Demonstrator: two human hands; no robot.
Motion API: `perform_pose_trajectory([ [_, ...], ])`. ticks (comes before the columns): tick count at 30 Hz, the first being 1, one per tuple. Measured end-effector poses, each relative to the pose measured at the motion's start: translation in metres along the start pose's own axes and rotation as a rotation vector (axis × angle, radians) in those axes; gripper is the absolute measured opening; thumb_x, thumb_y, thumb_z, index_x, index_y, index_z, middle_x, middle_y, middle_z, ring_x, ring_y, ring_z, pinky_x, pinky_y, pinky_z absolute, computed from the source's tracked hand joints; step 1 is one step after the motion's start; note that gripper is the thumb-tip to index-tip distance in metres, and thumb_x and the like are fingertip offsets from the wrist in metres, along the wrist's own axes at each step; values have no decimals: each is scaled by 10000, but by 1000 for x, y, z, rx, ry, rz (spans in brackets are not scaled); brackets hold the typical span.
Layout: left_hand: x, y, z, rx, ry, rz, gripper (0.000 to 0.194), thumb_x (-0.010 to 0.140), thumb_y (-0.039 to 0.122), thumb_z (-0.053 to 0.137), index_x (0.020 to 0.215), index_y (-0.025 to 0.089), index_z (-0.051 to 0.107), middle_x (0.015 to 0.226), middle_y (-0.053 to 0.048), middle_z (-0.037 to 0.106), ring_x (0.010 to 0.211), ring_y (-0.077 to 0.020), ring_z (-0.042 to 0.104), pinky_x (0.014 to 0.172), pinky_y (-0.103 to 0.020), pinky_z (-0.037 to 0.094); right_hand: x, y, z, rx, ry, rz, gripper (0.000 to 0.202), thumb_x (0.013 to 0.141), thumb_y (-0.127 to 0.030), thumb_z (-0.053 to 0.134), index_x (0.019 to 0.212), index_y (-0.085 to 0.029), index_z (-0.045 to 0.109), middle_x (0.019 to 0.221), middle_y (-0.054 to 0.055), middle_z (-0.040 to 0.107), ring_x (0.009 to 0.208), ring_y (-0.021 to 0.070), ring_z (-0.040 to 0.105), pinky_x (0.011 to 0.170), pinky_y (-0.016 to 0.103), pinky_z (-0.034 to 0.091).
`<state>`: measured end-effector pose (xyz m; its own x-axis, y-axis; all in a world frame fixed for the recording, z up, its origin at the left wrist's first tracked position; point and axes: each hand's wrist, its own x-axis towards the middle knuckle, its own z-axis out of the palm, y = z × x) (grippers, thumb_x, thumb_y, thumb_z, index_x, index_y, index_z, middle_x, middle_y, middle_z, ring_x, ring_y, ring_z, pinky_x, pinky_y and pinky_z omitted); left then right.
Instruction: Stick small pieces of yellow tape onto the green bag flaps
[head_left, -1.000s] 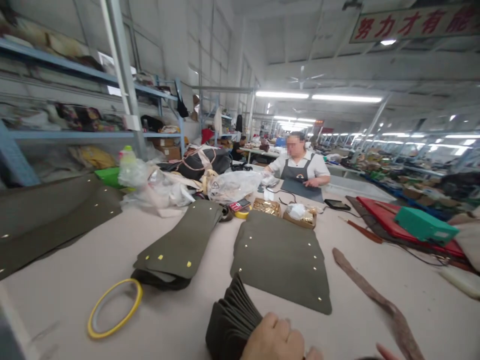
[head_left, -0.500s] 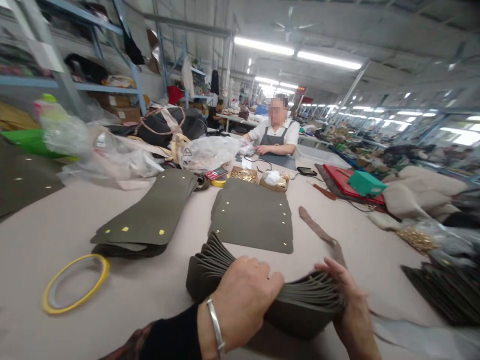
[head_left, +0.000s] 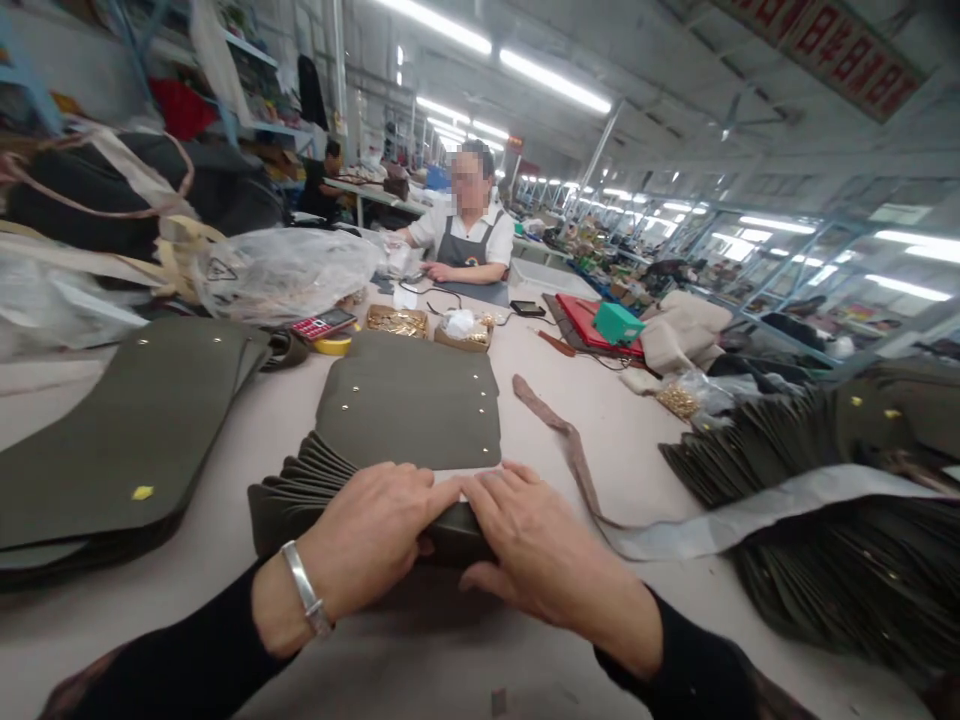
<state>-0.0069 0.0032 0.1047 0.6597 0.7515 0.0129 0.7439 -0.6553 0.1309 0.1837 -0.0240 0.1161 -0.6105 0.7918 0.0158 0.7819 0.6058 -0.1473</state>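
Observation:
A folded bundle of dark olive panels (head_left: 289, 505) lies near the table's front, its layered edges fanned at the left. My left hand (head_left: 375, 535), with a silver bangle at the wrist, is wrapped over the bundle's middle. From the right, my right hand (head_left: 529, 545) grips the same bundle, its fingertips meeting those of my left hand. The hands hide much of the bundle's right part. Just behind it lies a flat olive panel (head_left: 412, 400) with small metal studs. A brown strip (head_left: 555, 420) curves on the table to the right.
Olive pieces (head_left: 120, 430) lie at left, and a large fanned stack (head_left: 847, 560) at right with a grey strap (head_left: 697, 530) running to it. Behind are boxes of gold fittings (head_left: 397, 321), a red phone (head_left: 324, 325) and a plastic bag (head_left: 292, 270). A person (head_left: 476, 235) sits across the table.
The view has turned right, bringing the large fanned stack into sight. My right hand has moved from the bundle's right end to beside my left hand, and the fanned layers there are now covered.

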Motion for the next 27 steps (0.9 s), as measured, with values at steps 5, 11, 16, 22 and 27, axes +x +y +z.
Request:
perform_pose_trajectory([
  [5,-4,-5,-2,-38,127,9,204,773,217,663,943,192,553,855,-21,665,799,-227,621,719,-362,489,31,6,19,-33,-97,54,348,783,-356,720,1033,-172,561,883,75,714,771,253,680,640,291,431],
  [11,-45,-46,-18,-89,756,-36,271,872,274,599,1117,186,524,1100,-66,645,1047,-214,593,938,-370,457,49,19,-2,-32,-159,16,251,845,-445,639,945,-216,614,708,24,702,656,212,671,548,258,347],
  [16,-126,-79,21,-55,965,-407,205,891,304,575,1068,202,556,982,-30,670,918,-170,646,861,-278,501,58,13,-37,187,-175,134,242,816,-431,662,986,-259,672,729,7,715,681,204,673,602,257,457],
  [22,-198,-91,82,31,1010,-675,266,890,435,545,1068,241,571,975,-15,699,880,-163,682,846,-250,542,109,-6,-66,854,-102,262,549,703,-462,746,1188,-221,654,852,71,755,767,292,711,621,343,577],
  [27,-206,-99,106,-22,986,-829,369,866,440,562,1194,275,527,1113,-31,696,959,-184,692,793,-234,579,198,-67,-57,1302,30,300,547,654,-417,795,1108,-137,672,797,94,755,594,239,698,533,314,573],
])
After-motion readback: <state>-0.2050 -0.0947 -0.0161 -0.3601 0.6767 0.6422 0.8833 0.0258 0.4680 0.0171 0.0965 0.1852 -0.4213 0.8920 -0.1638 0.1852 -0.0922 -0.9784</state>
